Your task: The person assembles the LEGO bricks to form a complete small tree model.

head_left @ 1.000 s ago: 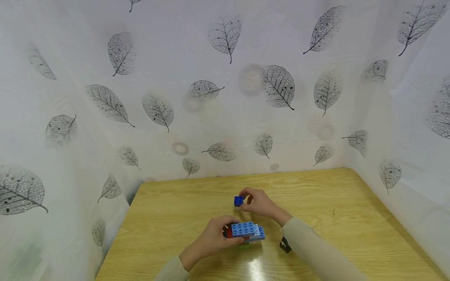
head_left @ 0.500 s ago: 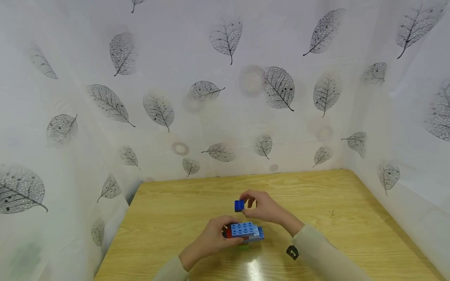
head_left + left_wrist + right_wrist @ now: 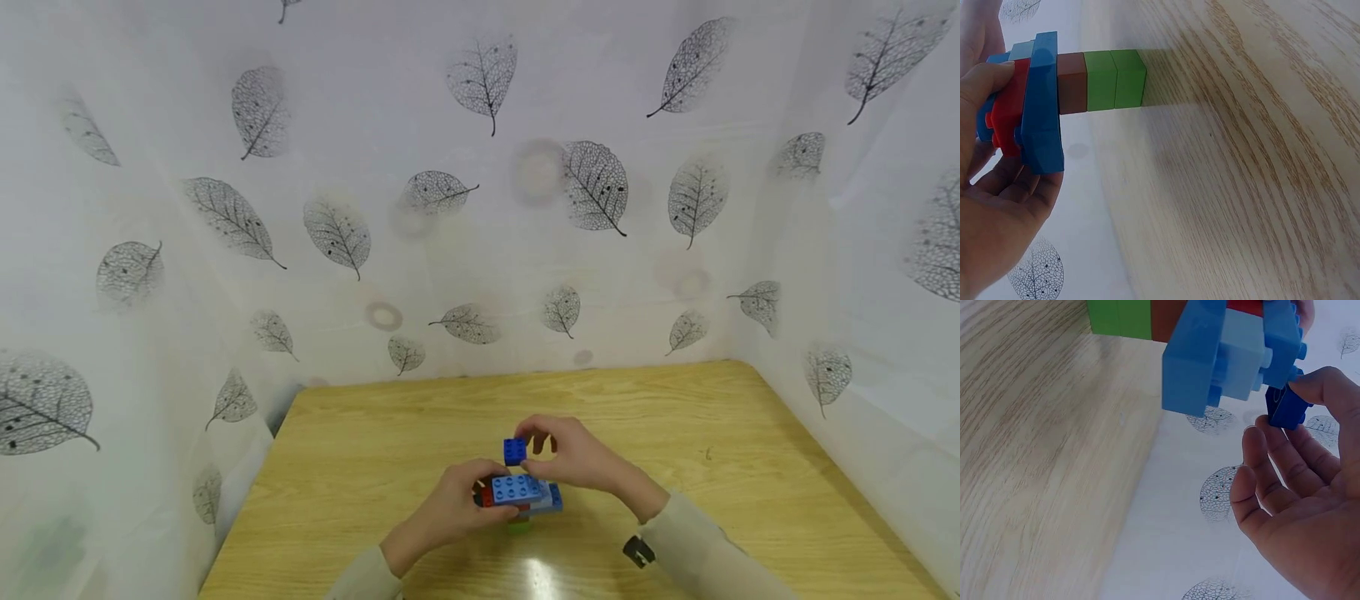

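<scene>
My left hand [image 3: 463,500] grips a toy brick structure [image 3: 514,489] near the front middle of the table. In the left wrist view, two green bricks [image 3: 1115,79] form its foot, with a brown brick [image 3: 1072,83] above them. A long blue brick [image 3: 1044,103] lies across that, topped by a red brick [image 3: 1011,109], a pale blue brick [image 3: 1241,353] and another blue brick [image 3: 1280,347]. My right hand [image 3: 576,454] pinches a small dark blue brick [image 3: 514,452] between thumb and fingers, just behind and above the structure's top.
The wooden table [image 3: 375,433] is bordered at back and sides by a white leaf-print curtain [image 3: 495,250]. A small black object [image 3: 639,552] sits beside the right sleeve [image 3: 697,546].
The right hand has brought the dark blue brick towards me and slightly right, closer to the structure. The black object has shifted along with the right sleeve. The left hand keeps its hold.
</scene>
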Demonstrator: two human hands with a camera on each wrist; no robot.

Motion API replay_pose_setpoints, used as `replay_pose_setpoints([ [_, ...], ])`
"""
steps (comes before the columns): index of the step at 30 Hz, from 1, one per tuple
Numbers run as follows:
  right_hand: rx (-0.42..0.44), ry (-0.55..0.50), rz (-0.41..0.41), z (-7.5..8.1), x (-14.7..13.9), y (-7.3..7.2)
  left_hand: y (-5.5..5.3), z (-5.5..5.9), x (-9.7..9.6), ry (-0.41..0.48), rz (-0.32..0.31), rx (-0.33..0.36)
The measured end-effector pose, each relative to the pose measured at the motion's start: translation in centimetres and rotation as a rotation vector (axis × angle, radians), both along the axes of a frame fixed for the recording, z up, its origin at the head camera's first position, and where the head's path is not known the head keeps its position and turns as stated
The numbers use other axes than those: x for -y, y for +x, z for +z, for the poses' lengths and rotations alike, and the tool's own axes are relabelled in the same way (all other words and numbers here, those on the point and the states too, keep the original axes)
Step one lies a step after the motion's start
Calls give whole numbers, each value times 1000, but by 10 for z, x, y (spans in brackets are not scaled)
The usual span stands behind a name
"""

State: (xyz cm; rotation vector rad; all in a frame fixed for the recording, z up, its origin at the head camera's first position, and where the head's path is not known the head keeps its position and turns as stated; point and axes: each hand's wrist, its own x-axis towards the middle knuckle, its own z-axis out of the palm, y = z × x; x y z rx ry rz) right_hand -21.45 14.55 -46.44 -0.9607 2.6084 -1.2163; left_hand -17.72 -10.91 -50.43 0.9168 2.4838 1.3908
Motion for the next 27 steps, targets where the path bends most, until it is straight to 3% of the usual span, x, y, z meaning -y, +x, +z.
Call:
replay_pose_setpoints([
  [16, -13, -34, 55, 7, -4, 23, -1, -1, 0, 8, -9, -5],
  [27, 8, -38, 85, 1, -6, 29, -1, -3, 0, 6, -8, -29],
])
